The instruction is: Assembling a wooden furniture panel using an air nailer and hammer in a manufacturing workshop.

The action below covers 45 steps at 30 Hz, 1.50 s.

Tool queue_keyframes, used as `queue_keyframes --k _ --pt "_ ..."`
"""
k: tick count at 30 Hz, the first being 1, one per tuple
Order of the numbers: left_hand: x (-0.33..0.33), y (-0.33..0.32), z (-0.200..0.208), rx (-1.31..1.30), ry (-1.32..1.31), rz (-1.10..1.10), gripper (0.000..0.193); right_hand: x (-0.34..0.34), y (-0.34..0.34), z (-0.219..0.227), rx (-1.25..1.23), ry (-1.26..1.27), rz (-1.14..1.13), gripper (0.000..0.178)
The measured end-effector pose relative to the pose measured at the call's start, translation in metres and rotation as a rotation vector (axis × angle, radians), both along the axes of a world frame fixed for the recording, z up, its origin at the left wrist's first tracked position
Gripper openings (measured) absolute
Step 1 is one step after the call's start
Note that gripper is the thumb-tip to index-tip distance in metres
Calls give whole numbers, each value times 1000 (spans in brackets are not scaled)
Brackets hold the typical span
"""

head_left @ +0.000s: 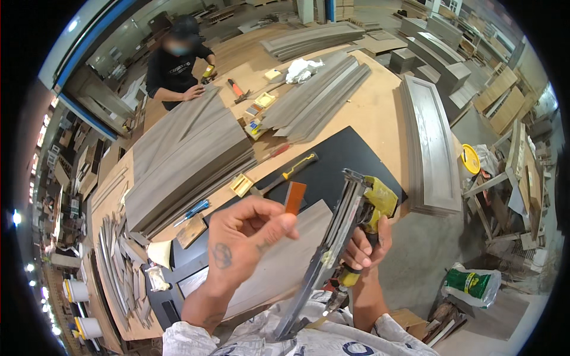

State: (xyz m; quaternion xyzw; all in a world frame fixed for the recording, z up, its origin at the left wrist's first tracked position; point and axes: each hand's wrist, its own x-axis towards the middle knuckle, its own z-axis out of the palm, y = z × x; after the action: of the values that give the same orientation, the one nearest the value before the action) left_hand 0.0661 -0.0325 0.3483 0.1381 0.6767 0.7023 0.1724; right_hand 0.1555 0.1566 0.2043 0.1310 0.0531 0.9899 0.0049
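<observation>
Head view: 1 orange strip (295, 199) was pinched between the thumb and fingers of the left hand (243, 237). 1 yellow-and-black nail gun (339, 228) was gripped in the right hand (367, 246), near the strip. A black panel (347, 154) was supported by the counter (380, 113).

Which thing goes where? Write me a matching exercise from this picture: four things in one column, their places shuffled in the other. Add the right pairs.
Things
1. Small strip
2. Orange-handled hammer
3. Nail gun
4. Green bag

Places
A. Off the table, at the right of the picture
B. In the right hand
C. In the left hand
D. On the table, near the other person

Right pairs: 1-C, 2-D, 3-B, 4-A
</observation>
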Motion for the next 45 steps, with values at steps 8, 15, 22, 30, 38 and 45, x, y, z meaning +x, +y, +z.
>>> queue_keyframes --k 8,15,22,30,38,45 --pt "28 -5 17 11 -88 -144 16 8 -31 21 59 94 1 56" --pt "31 -3 30 -250 109 -239 20 10 -35 23 52 104 -50 61" --pt "31 -2 38 -310 163 -287 21 13 -35 23 51 97 -45 61" --pt "22 2 42 -328 136 -351 25 11 -36 26 53 138 -51 59" --pt "6 5 14 -129 -140 -333 37 7 -47 22 -21 130 -22 63" --pt "2 -8 -43 153 33 -112 56 -5 -45 5 3 104 -16 61"
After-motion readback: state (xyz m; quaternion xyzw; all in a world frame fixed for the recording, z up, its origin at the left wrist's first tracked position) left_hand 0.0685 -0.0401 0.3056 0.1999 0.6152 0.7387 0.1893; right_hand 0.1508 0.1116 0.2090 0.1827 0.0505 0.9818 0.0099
